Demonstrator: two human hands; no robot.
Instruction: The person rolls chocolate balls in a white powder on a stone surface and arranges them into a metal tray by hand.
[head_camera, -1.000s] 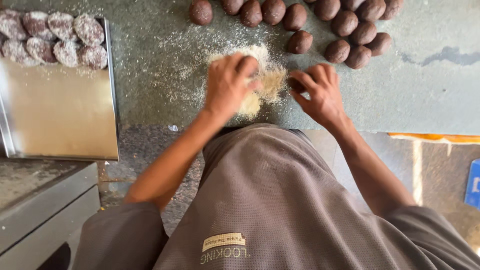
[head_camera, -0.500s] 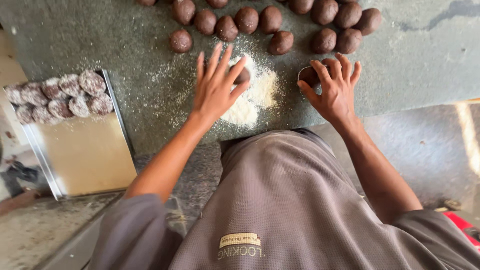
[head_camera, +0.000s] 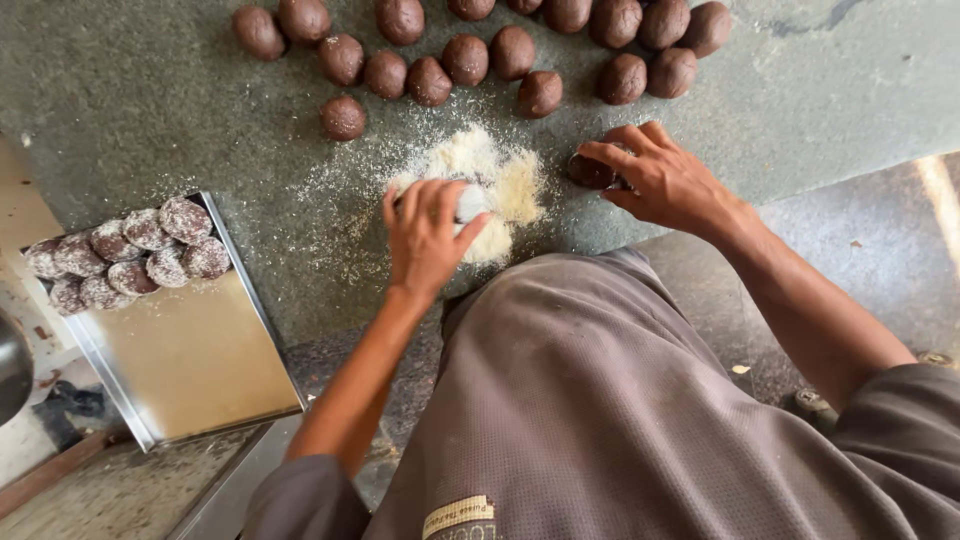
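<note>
Pressing a coated ball (head_camera: 470, 203) into the crumb pile (head_camera: 480, 185), our left hand (head_camera: 425, 240) cups it, fingers curled; our right hand (head_camera: 665, 182) pinches a brown ball (head_camera: 590, 172) on the table (head_camera: 150, 120).

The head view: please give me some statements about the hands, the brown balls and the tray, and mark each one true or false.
1. The left hand rests on a ball in the pale crumb pile. True.
2. The right hand is empty. False: it holds a brown ball.
3. The metal tray holds coated balls in one corner. True.
4. The uncoated balls lie on the tray. False: they lie on the grey worktop.
</note>
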